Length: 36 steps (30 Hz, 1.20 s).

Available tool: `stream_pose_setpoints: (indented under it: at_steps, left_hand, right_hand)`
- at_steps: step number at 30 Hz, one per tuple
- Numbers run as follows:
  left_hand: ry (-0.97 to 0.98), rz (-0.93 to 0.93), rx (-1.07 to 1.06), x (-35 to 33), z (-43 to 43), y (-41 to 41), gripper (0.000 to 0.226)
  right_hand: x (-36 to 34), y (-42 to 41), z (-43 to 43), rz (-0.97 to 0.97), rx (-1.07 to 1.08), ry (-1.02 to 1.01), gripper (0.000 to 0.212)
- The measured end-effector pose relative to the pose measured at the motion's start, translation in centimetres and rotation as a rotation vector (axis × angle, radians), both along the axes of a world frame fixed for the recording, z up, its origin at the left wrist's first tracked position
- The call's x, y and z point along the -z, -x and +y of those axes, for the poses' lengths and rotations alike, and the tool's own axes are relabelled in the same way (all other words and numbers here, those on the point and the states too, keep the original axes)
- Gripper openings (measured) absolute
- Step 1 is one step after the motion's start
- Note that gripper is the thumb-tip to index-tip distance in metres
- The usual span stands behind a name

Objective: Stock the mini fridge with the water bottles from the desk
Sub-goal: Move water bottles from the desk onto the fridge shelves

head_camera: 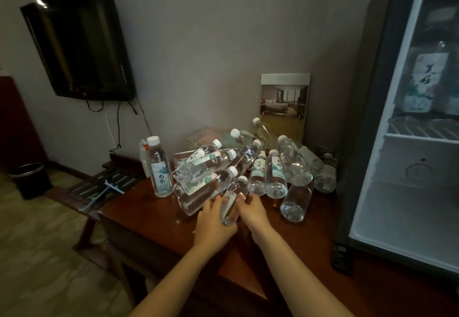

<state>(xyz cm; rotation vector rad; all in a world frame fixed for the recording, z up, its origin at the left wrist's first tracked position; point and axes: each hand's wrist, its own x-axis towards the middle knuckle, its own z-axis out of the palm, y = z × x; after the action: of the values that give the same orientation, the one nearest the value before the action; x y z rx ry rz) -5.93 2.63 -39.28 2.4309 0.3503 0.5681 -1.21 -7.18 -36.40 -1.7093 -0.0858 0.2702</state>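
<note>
Left hand: I see my left hand [213,219] laid over the left side of a lying water bottle [233,196], fingers curled onto it.
Right hand: my right hand [250,211] meets the same bottle from the right, fingertips curled on its side, so it is clamped between both hands.
Held bottle: on the desk [149,207], at the near edge of the pile, cap pointing away towards the wall.
Pile of bottles [273,172]: heaped on their sides across the middle and back of the desk, touching one another.
Upright bottle [160,167]: stands at the pile's left side, near the desk's left edge.
Mini fridge [362,117]: at the desk's right end, door open; labelled fridge bottles [422,80] stand on its upper wire shelf [422,130].
Room photo [283,103]: leans against the wall at the back right corner.
Television [79,40]: on the wall, left of the desk.
</note>
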Motion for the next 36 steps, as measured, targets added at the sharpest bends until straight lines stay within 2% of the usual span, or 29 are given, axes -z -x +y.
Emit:
stream_pose_setpoints:
  at_steps: [4, 8, 12, 16, 21, 23, 25, 30, 36]
  left_hand:
    - [-0.035, -0.067, 0.167, 0.3, -0.4, 1.1, 0.05]
    - [0.11, -0.107, 0.285, -0.2, 0.0, 1.7, 0.041]
    - [0.231, -0.025, 0.344, -0.5, 0.5, 2.1, 0.038]
    - [0.241, 0.004, 0.25, 0.2, 1.2, 2.2, 0.028]
    - [0.295, -0.006, 0.189, 0.9, 1.2, 2.4, 0.022]
    - [0.293, -0.01, 0.194, 0.9, 0.8, 2.5, 0.022]
    - [0.305, -0.004, 0.198, 1.0, 0.6, 2.7, 0.022]
    - [0.384, 0.043, 0.182, 1.2, 0.2, 3.1, 0.02]
    - [0.462, 0.052, 0.252, 0.0, -2.6, 2.9, 0.022]
  right_hand:
    - [0.0, -0.6, 0.3, -0.005, -0.028, 0.042, 0.045]
    - [0.1, -1.1, -0.2, 0.003, -0.018, 0.15, 0.06]
    - [0.0, -1.4, -1.2, -0.016, -0.016, 0.184, 0.051]
    - [-0.3, -1.5, -2.5, -0.118, -0.007, 0.188, 0.043]
    - [-0.2, -0.7, -2.7, -0.298, -0.076, 0.57, 0.041]
    - [0.0, 0.1, -2.5, -0.316, -0.13, 0.739, 0.06]
    - [0.0, 0.9, -2.5, -0.31, -0.147, 0.814, 0.077]
    - [-0.7, 1.2, -4.6, -0.153, -0.164, 0.602, 0.068]
    - [0.3, 3.3, -7.2, -0.117, -0.086, 0.189, 0.06]
